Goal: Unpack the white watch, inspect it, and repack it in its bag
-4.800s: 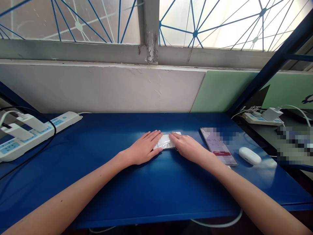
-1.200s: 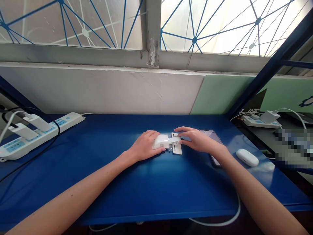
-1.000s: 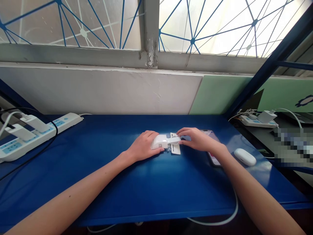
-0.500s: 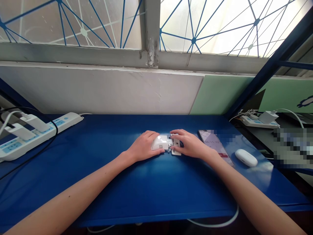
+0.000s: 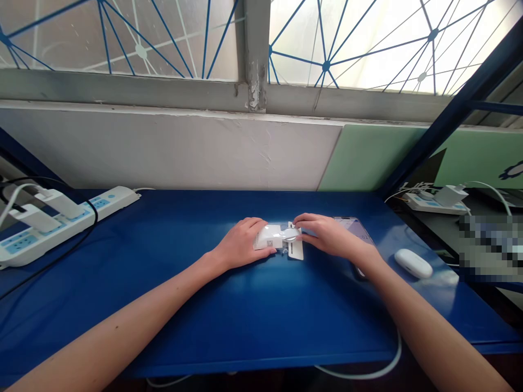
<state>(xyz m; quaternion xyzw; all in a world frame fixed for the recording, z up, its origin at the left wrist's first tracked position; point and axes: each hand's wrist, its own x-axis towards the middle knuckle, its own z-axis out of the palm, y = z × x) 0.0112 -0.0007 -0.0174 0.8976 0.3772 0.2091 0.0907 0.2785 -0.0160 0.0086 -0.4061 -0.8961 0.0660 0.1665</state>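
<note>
My left hand [image 5: 242, 244] rests on the blue desk, its fingers and thumb closed around a small white package [image 5: 268, 238] with a printed square code. Out of the package's right end comes a glossy white piece [image 5: 290, 234], whose kind I cannot make out, with some clear plastic around it. Beneath that piece lies a white card [image 5: 296, 251] with a dark slot. My right hand [image 5: 327, 234] pinches the right end of the white piece between thumb and fingers. The fingertips hide part of it and of the card's top.
A phone [image 5: 356, 226] lies partly under my right forearm, with a white earbud case [image 5: 413, 263] beside it. On the left stands a power strip [image 5: 109, 201] with chargers and a black cable [image 5: 96, 215]. Another power strip [image 5: 435, 204] is at right, beyond the blue frame post [image 5: 433, 130].
My right hand has shifted slightly right and its fingers have closed in. The glossy white piece now shows between the package and my right fingers. My left hand has stayed put.
</note>
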